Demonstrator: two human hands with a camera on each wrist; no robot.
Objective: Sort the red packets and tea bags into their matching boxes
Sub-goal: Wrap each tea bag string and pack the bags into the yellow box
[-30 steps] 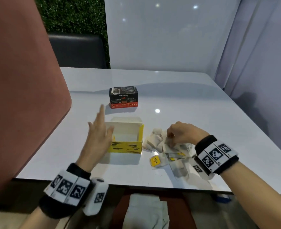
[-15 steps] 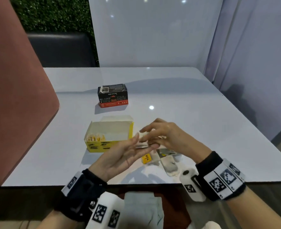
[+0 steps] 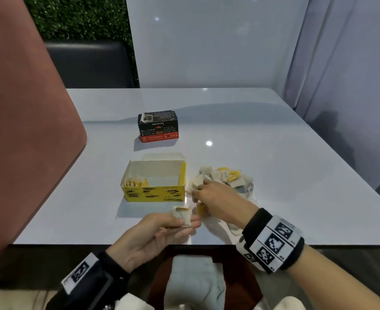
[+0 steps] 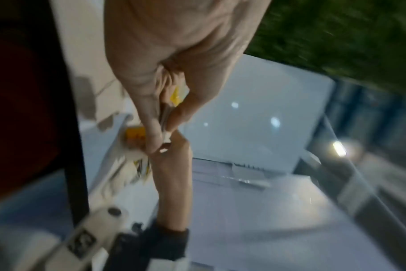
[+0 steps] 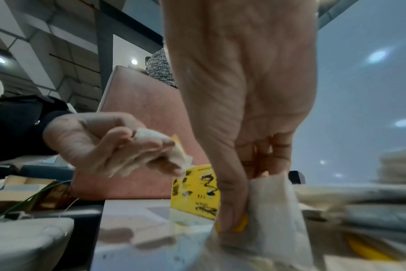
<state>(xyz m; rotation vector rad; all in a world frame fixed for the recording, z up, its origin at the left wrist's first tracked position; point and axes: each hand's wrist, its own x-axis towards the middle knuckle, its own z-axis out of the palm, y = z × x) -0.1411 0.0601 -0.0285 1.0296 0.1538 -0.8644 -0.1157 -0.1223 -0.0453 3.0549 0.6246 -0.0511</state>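
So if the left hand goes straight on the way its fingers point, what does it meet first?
Probably the right hand, which is pinching a tea bag just beyond the left hand's fingertips. The left hand holds its own tea bags. Depth is unclear, so it might pass slightly below.

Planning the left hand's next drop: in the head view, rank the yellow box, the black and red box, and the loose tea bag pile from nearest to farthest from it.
From the left hand:
1. Yellow box, just beyond it.
2. Loose tea bag pile, beyond and to the right.
3. Black and red box, farthest back.

White table [image 3: 262, 175]: 2 boxes, tea-bag pile [image 3: 224, 179]
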